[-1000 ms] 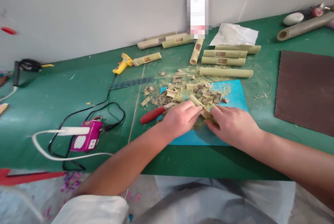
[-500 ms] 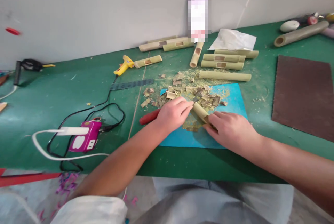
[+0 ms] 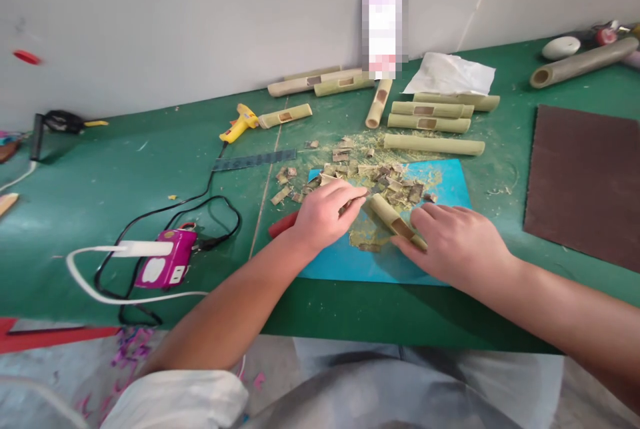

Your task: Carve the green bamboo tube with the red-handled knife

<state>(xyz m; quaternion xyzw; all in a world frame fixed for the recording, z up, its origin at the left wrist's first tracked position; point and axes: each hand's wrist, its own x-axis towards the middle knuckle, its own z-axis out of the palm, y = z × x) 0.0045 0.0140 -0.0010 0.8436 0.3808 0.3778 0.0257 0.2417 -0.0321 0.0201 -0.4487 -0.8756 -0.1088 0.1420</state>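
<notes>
My right hand (image 3: pixel 453 239) is closed on the lower end of a short bamboo tube (image 3: pixel 384 210), with the thumb along its near side. The tube lies slanted over a blue mat (image 3: pixel 325 268), and a cut-out opening in its wall shows beside my fingers. Just left of the tube's upper end is my left hand (image 3: pixel 327 212), its fingers pinched together; what they hold, if anything, is hidden. A red handle (image 3: pixel 283 224) pokes out from behind that hand. Bamboo chips (image 3: pixel 393 182) and yellowish dust lie heaped past both hands.
Several cut bamboo tubes (image 3: pixel 430 124) lie toward the wall, near a phone (image 3: pixel 383 29) propped upright. A yellow glue gun (image 3: pixel 241 124) trails its cord to a purple power strip (image 3: pixel 167 259) at left. A brown sheet (image 3: pixel 583 182) lies at right.
My right hand has slid slightly right along the bamboo tube, showing more of its opening. The left fingers have drawn a little left, away from the tube's end.
</notes>
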